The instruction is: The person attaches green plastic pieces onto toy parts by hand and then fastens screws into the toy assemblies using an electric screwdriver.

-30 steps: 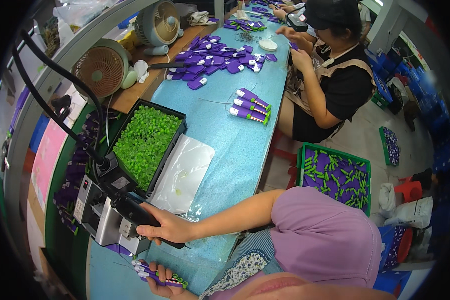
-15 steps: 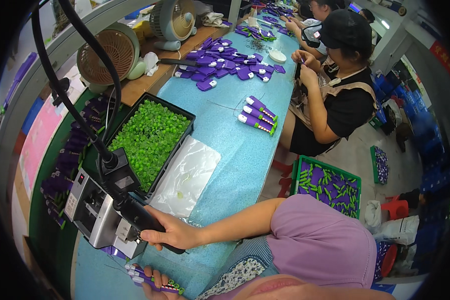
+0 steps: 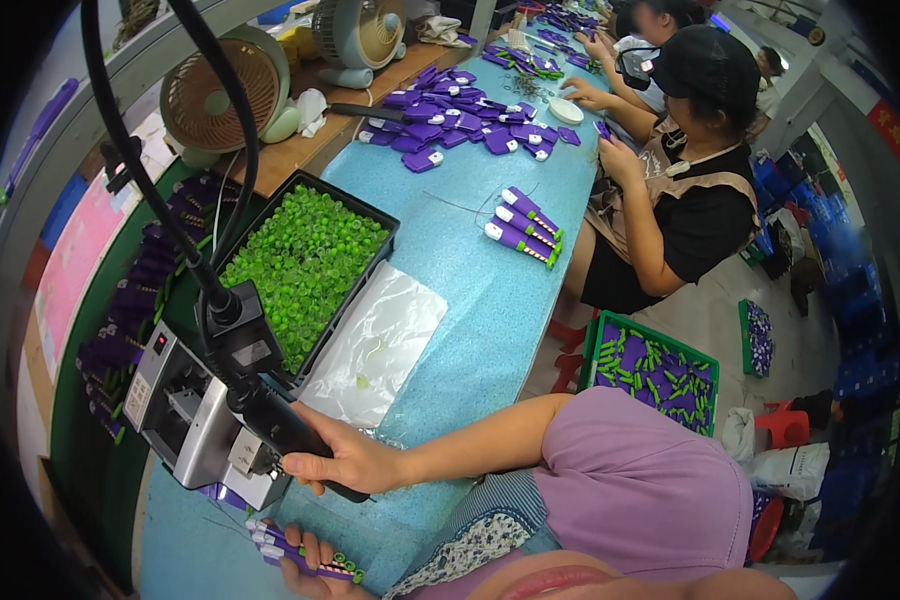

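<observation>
My right hand [image 3: 345, 455] is wrapped round the black corded electric screwdriver [image 3: 270, 420], whose thick cable rises to the upper left. Below it, my left hand [image 3: 315, 560] grips several purple pieces [image 3: 275, 545] with white ends and green tips, fanned side by side. Thin dark wires trail from their white ends. Right beside the screwdriver stands a silver machine [image 3: 205, 430] that looks like a screw feeder; the screwdriver's tip is not clearly visible.
A black tray [image 3: 395, 228] of green round parts sits behind a clear plastic bag [image 3: 375, 350]. Purple pieces [image 3: 470, 120] are heaped farther along the blue table [image 3: 470, 310], near a white dish [image 3: 566, 111]. A co-worker [image 3: 690, 190] sits at the right edge, above a green crate [image 3: 715, 390].
The view has shifted slightly. A co-worker's hand has reached out toward the white dish. My hands keep their grips, with the left nearly in place.
</observation>
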The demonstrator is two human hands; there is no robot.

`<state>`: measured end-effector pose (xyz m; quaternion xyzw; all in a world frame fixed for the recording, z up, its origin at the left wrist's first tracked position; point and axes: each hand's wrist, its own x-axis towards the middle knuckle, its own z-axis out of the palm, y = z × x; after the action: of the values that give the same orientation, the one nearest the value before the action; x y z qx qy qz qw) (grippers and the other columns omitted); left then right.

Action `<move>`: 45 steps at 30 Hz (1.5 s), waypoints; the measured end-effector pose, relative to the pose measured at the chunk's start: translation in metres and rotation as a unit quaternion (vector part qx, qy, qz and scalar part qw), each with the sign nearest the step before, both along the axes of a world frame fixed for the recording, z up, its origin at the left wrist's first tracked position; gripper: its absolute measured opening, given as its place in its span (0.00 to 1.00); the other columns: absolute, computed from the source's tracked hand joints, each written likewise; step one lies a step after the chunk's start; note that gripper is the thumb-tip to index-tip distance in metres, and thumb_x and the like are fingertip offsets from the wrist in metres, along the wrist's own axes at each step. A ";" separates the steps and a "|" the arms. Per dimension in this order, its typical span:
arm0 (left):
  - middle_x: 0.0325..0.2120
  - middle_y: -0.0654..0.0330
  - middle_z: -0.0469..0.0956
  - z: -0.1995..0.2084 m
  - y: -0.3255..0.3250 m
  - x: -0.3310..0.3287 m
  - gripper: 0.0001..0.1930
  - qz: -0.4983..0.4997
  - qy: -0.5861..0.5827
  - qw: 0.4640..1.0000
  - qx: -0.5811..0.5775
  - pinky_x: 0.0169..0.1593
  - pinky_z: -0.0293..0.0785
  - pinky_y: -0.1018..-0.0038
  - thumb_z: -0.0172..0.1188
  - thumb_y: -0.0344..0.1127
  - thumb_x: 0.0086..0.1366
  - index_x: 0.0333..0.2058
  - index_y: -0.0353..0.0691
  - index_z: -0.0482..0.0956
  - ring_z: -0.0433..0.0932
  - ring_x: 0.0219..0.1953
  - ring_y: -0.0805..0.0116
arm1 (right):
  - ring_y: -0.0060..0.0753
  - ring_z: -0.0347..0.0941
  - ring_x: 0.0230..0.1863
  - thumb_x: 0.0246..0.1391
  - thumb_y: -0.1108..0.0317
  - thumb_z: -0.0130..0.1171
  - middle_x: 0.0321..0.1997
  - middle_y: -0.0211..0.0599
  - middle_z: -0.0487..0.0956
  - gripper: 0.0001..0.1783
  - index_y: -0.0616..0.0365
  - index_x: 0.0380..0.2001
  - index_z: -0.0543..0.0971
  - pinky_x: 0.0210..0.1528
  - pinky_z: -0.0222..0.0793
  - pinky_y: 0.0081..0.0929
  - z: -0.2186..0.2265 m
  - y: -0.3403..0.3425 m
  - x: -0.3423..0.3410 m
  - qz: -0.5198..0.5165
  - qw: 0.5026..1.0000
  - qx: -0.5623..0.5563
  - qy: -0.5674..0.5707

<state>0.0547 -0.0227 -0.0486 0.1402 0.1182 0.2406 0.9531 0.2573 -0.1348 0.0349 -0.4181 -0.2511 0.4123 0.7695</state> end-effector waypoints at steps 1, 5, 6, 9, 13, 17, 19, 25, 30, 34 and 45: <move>0.36 0.59 0.65 0.000 0.000 0.000 0.30 0.005 -0.002 1.000 -0.002 0.27 0.62 0.75 0.54 0.36 0.63 0.61 0.42 0.53 0.63 0.24 0.73 | 0.17 0.66 0.21 0.58 0.51 0.55 0.29 0.31 0.70 0.36 0.61 0.59 0.55 0.25 0.64 0.18 -0.003 0.001 0.000 -0.001 1.000 -0.003 -0.004; 0.37 0.59 0.63 0.030 -0.015 -0.028 0.31 0.039 -0.012 0.999 0.025 0.28 0.61 0.75 0.52 0.34 0.64 0.64 0.39 0.51 0.62 0.24 0.74 | 0.18 0.66 0.21 0.59 0.55 0.55 0.29 0.31 0.69 0.34 0.59 0.60 0.53 0.26 0.65 0.18 0.010 -0.001 -0.011 0.022 1.000 0.006 0.020; 0.36 0.59 0.63 0.031 -0.015 -0.024 0.32 0.034 -0.020 0.999 0.029 0.27 0.60 0.76 0.53 0.34 0.63 0.63 0.39 0.51 0.62 0.23 0.75 | 0.19 0.67 0.22 0.60 0.56 0.54 0.31 0.33 0.70 0.36 0.60 0.62 0.51 0.26 0.66 0.18 0.005 0.000 -0.012 0.015 0.999 0.002 0.037; 0.34 0.59 0.64 0.026 -0.015 -0.011 0.35 0.048 -0.012 0.999 -0.017 0.24 0.62 0.75 0.58 0.32 0.55 0.61 0.42 0.55 0.63 0.21 0.74 | 0.24 0.72 0.26 0.63 0.63 0.48 0.33 0.38 0.73 0.40 0.62 0.67 0.38 0.31 0.71 0.21 -0.017 0.000 -0.006 0.011 1.000 -0.009 0.028; 0.31 0.58 0.69 0.033 -0.015 0.006 0.24 0.039 0.000 0.999 -0.017 0.29 0.68 0.71 0.58 0.32 0.54 0.51 0.38 0.65 0.68 0.23 0.71 | 0.28 0.74 0.31 0.64 0.57 0.45 0.34 0.37 0.76 0.18 0.60 0.47 0.65 0.38 0.72 0.27 -0.008 0.003 0.003 -0.039 0.998 -0.037 -0.034; 0.34 0.55 0.75 0.034 -0.022 0.010 0.18 0.051 0.051 0.997 0.035 0.30 0.73 0.69 0.58 0.31 0.56 0.46 0.37 0.68 0.75 0.26 0.66 | 0.35 0.72 0.32 0.64 0.45 0.40 0.33 0.41 0.73 0.30 0.56 0.58 0.60 0.42 0.71 0.39 0.000 -0.003 0.005 -0.002 0.999 0.030 0.012; 0.35 0.55 0.76 0.036 -0.033 0.009 0.17 0.071 0.058 0.995 0.048 0.31 0.73 0.69 0.57 0.30 0.56 0.45 0.37 0.69 0.75 0.28 0.66 | 0.31 0.70 0.25 0.62 0.40 0.37 0.26 0.38 0.71 0.32 0.57 0.55 0.62 0.33 0.68 0.31 0.012 -0.005 -0.008 0.005 0.999 0.043 0.018; 0.36 0.54 0.76 0.065 -0.045 0.013 0.20 0.132 0.185 0.974 0.017 0.31 0.77 0.69 0.61 0.27 0.57 0.47 0.40 0.65 0.78 0.29 0.65 | 0.30 0.66 0.19 0.52 0.26 0.39 0.21 0.39 0.70 0.46 0.60 0.54 0.62 0.26 0.65 0.28 0.028 -0.004 -0.026 0.012 0.990 0.075 -0.115; 0.35 0.55 0.76 0.075 -0.059 0.016 0.23 0.086 0.212 0.972 0.054 0.31 0.76 0.71 0.64 0.26 0.56 0.48 0.39 0.64 0.77 0.29 0.68 | 0.35 0.69 0.22 0.49 0.24 0.42 0.23 0.43 0.72 0.49 0.62 0.53 0.62 0.31 0.67 0.33 0.011 -0.016 -0.023 0.041 0.968 0.120 -0.215; 0.34 0.59 0.73 0.075 -0.059 0.023 0.27 0.068 0.182 0.979 0.060 0.33 0.74 0.73 0.65 0.23 0.53 0.50 0.39 0.62 0.75 0.30 0.70 | 0.36 0.70 0.24 0.48 0.24 0.42 0.25 0.44 0.73 0.49 0.62 0.53 0.63 0.33 0.68 0.34 0.008 -0.010 -0.015 0.043 0.962 0.130 -0.237; 0.35 0.54 0.73 0.069 -0.059 0.019 0.26 -0.017 0.003 1.000 -0.006 0.31 0.69 0.70 0.63 0.27 0.50 0.49 0.36 0.65 0.74 0.28 0.66 | 0.38 0.73 0.35 0.46 0.35 0.59 0.32 0.44 0.75 0.40 0.61 0.46 0.66 0.42 0.71 0.37 0.016 -0.011 -0.006 0.084 0.962 0.135 -0.220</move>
<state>0.0734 -0.0816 0.0209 0.1377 0.1204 0.2236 0.9574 0.2511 -0.1456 0.0513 -0.3683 -0.5017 0.3353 0.7072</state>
